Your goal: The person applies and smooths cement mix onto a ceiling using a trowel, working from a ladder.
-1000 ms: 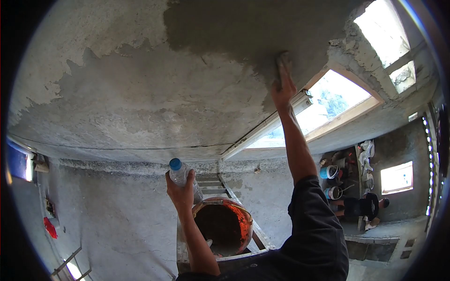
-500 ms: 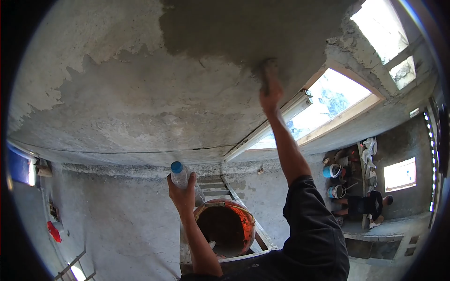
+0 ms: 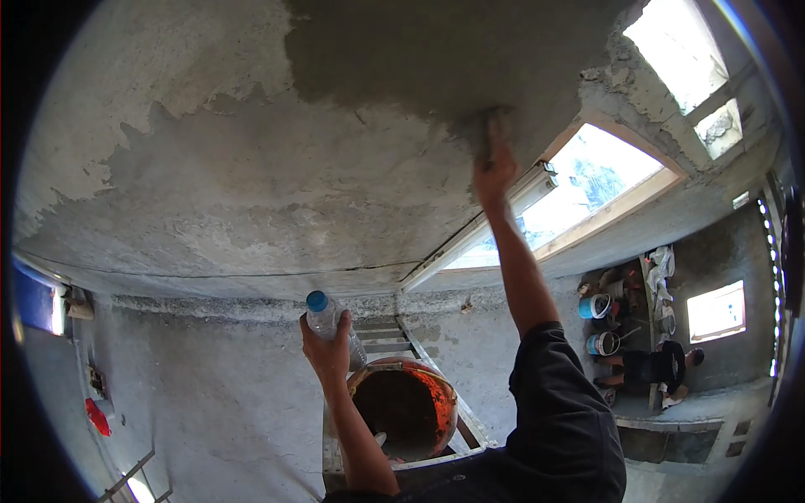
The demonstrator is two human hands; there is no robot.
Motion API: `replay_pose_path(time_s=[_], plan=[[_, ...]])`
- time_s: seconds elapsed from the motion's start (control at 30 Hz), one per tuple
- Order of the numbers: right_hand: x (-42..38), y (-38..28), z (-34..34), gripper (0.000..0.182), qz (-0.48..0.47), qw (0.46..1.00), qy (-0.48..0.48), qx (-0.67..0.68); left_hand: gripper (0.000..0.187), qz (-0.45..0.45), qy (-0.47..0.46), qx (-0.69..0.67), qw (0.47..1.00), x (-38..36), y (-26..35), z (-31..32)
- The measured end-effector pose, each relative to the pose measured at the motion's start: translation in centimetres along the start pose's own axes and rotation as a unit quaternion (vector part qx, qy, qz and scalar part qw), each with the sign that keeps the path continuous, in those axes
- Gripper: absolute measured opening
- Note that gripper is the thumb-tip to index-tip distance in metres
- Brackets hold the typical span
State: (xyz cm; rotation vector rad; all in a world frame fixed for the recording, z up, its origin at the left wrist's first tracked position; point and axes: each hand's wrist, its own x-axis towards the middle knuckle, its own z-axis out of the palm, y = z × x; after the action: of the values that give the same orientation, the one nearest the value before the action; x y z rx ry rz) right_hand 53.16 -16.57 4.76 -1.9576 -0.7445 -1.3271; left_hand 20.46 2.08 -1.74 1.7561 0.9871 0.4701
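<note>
My left hand [image 3: 329, 352] is wrapped around a clear plastic bottle [image 3: 324, 315] with a blue cap, held upright over the bucket. My right hand [image 3: 495, 172] reaches up to the wall, its fingers closed on a dark flat plastering tool [image 3: 489, 134]. Motion blurs the tool, and my hand hides part of it. It lies against the lower edge of a dark, wet plaster patch [image 3: 402, 50]. Below my left hand stands an orange-rimmed bucket [image 3: 444, 402] with dark mortar [image 3: 392, 411] inside.
The bucket rests on a metal ladder or stand [image 3: 470, 427]. A wood-framed window opening [image 3: 549, 239] and a pale rail [image 3: 503, 214] lie right of the patch. Far right, a co-worker [image 3: 662, 369] in dark clothes is near several buckets [image 3: 595, 307].
My right hand and the tool have shifted slightly right and down along the wall. The left hand with the bottle has stayed nearly still.
</note>
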Motion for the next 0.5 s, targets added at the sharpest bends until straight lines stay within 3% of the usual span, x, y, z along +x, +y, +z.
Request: replay_pose_path(time_s=[0.1, 0.17, 0.2, 0.3, 0.4, 0.5], plan=[[-7.0, -0.3, 1.6, 0.059, -0.001, 0.979, -0.205, -0.003, 0.054, 0.014, -0.001, -0.006, 1.000, 0.0, -0.4, 0.1], [-8.1, -3.8, 0.1, 0.061, -0.045, 0.962, -0.262, 0.065, 0.054, 0.013, -0.007, -0.012, 1.000, 0.0, -0.7, 0.1], [-7.6, -3.8, 0.3, 0.061, -0.049, 0.961, -0.262, 0.067, 0.054, 0.013, -0.012, -0.014, 1.000, 0.2, -0.8, 0.1], [-5.4, -3.6, -0.1, 0.064, 0.020, 0.992, -0.089, 0.082, 0.053, 0.002, 0.008, 0.000, 1.000, -0.1, 0.1, 0.0], [1.7, -3.0, -0.6, 0.067, -0.022, 1.000, 0.009, 0.011, 0.051, -0.007, 0.007, -0.011, 1.000, -0.1, 0.2, 0.0], [1.8, -0.5, 0.7, 0.067, -0.029, 0.999, -0.027, 0.032, 0.051, 0.003, 0.004, -0.007, 1.000, 0.0, -0.3, 0.1]])
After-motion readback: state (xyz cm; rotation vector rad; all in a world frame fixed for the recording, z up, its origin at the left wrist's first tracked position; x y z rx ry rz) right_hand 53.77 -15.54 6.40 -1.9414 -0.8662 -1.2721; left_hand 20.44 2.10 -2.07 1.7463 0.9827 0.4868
